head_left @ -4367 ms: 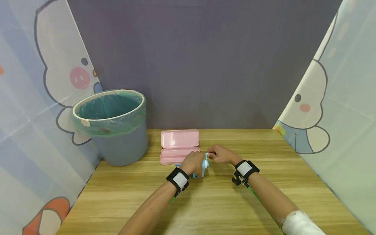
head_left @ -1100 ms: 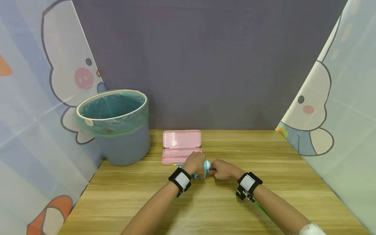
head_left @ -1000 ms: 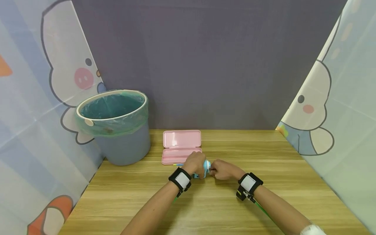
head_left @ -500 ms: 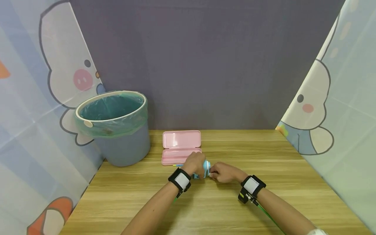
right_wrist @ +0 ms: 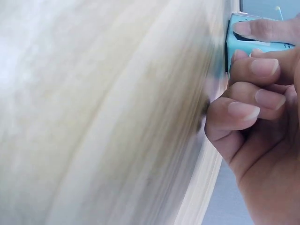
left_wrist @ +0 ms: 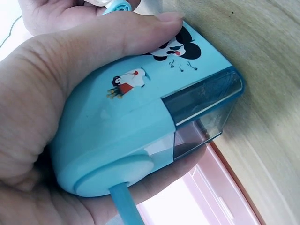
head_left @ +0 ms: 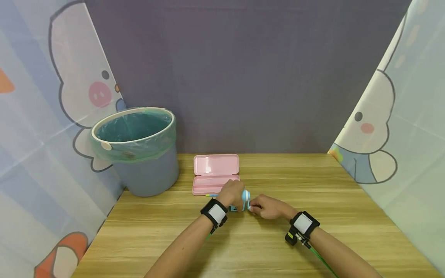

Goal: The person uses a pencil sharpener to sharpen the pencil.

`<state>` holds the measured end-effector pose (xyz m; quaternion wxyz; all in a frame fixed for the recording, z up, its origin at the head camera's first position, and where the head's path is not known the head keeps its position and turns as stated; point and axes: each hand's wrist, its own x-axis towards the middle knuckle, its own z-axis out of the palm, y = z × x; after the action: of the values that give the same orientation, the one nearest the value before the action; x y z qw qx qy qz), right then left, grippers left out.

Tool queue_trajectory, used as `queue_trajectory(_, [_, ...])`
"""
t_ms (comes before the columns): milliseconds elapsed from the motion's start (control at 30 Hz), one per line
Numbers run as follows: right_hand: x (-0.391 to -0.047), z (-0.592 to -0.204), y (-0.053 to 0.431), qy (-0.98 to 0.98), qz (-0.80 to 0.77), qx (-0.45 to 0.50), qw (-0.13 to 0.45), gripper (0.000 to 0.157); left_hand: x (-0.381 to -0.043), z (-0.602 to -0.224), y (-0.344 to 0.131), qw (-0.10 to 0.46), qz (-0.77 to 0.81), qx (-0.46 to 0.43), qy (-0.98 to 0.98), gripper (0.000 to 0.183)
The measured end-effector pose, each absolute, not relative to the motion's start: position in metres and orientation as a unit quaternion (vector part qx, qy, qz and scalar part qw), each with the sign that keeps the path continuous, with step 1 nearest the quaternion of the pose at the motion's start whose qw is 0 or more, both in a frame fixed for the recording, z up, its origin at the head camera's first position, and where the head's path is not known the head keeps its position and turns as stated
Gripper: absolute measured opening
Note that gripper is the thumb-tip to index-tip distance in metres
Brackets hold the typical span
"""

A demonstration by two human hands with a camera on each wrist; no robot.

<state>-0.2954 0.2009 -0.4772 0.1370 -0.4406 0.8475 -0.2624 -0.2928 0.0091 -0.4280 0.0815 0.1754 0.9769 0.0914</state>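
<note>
A light blue crank pencil sharpener [left_wrist: 108,126] with cartoon prints and a see-through shavings drawer [left_wrist: 206,110] sits on the table. My left hand [head_left: 231,193] grips it from above, thumb across the printed side. From the sharpener's left end sticks out a blue pencil [left_wrist: 126,206], whose yellow-ended tail shows in the head view beside the left hand. At the other end, my right hand [head_left: 269,207] pinches the crank's knob [left_wrist: 117,7], with the crank arm pointing toward me. The right wrist view shows that hand's curled fingers [right_wrist: 243,115]; the knob is mostly hidden there.
Just behind the left hand lies an open pink pencil case [head_left: 216,165]. A grey-blue bin [head_left: 147,177] with a green liner stands at the back left. Printed curtains flank the wooden table [head_left: 278,247], and a dark grey wall [head_left: 250,77] rises behind it.
The right hand has come from the crank's far side round to its near side, turning the crank arm from pointing away to pointing toward me. The left hand keeps its grip on the sharpener.
</note>
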Motion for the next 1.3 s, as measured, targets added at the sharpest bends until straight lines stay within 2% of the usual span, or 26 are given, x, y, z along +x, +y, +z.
queue_trajectory(467, [-0.292, -0.465, 0.205, 0.832, -0.284, -0.439, 0.185, 0.031, -0.293, -0.429, 0.010, 0.085, 0.089, 0.170, 0.978, 0.040])
queue_trajectory(1100, [-0.287, -0.455, 0.209, 0.820, -0.308, -0.446, 0.183, 0.031, -0.291, -0.430, 0.011, 0.073, 0.076, 0.171, 0.980, 0.037])
queue_trajectory(1300, [-0.287, -0.450, 0.210, 0.815, -0.320, -0.454, 0.166, 0.033, -0.292, -0.430, 0.011, 0.068, 0.074, 0.174, 0.980, 0.037])
